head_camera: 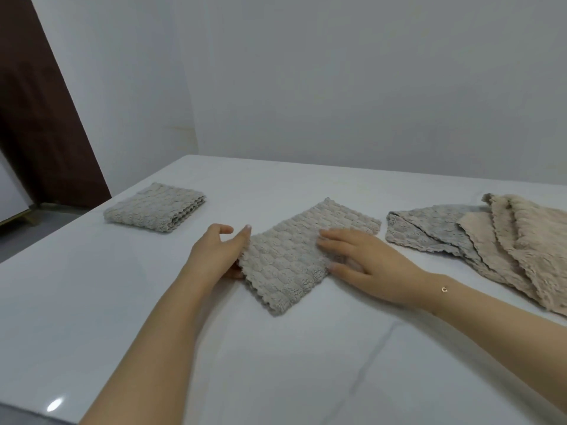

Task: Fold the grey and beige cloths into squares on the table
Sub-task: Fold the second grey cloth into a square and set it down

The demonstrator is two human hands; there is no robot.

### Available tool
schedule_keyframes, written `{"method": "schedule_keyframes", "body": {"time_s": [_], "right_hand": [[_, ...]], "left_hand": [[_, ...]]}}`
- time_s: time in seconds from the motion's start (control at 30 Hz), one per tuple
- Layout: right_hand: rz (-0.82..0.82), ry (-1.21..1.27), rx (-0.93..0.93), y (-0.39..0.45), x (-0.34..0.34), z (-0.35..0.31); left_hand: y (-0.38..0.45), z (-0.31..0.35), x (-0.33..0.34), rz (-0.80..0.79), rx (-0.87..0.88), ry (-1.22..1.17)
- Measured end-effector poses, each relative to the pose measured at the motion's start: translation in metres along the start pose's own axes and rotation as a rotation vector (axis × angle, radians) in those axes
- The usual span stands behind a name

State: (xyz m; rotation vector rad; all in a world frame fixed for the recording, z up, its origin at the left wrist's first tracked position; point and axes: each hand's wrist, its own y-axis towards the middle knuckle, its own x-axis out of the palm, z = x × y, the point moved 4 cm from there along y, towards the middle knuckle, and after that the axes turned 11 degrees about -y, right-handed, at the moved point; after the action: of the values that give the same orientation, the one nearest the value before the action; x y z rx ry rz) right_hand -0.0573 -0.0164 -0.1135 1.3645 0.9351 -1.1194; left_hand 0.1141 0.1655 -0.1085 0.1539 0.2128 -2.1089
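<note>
- A white table [92, 302] fills the lower frame.
- At centre lies a grey cloth [294, 256], folded into a strip.
- The left hand [214, 253] grips the strip's left edge, thumb on top.
- The right hand [365, 262] rests flat on the strip, fingers straight.
- A folded cloth square [153, 207] sits at upper left.
- Unfolded grey and beige cloths [497, 240] overlap at right.
</note>
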Motion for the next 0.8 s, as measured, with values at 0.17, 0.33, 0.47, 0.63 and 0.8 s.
{"method": "schedule_keyframes", "body": {"time_s": [0.17, 0.33, 0.47, 0.63, 0.8], "right_hand": [[0.191, 0.039, -0.128, -0.009, -0.013, -0.049], [0.222, -0.043, -0.103, 0.001, -0.006, -0.085], [0.301, -0.143, -0.122, 0.012, -0.006, -0.096], [0.396, -0.120, -0.140, 0.007, -0.009, -0.097], [0.356, 0.323, 0.056, -0.003, -0.028, -0.082]], "left_hand": [[0.003, -0.003, 0.002, -0.057, -0.071, -0.111], [0.005, -0.003, 0.002, -0.065, -0.069, -0.158], [0.003, -0.001, 0.002, -0.086, -0.058, -0.209], [0.001, 0.005, 0.003, -0.159, -0.022, -0.247], [-0.004, 0.013, 0.004, -0.370, 0.003, -0.332]]}}
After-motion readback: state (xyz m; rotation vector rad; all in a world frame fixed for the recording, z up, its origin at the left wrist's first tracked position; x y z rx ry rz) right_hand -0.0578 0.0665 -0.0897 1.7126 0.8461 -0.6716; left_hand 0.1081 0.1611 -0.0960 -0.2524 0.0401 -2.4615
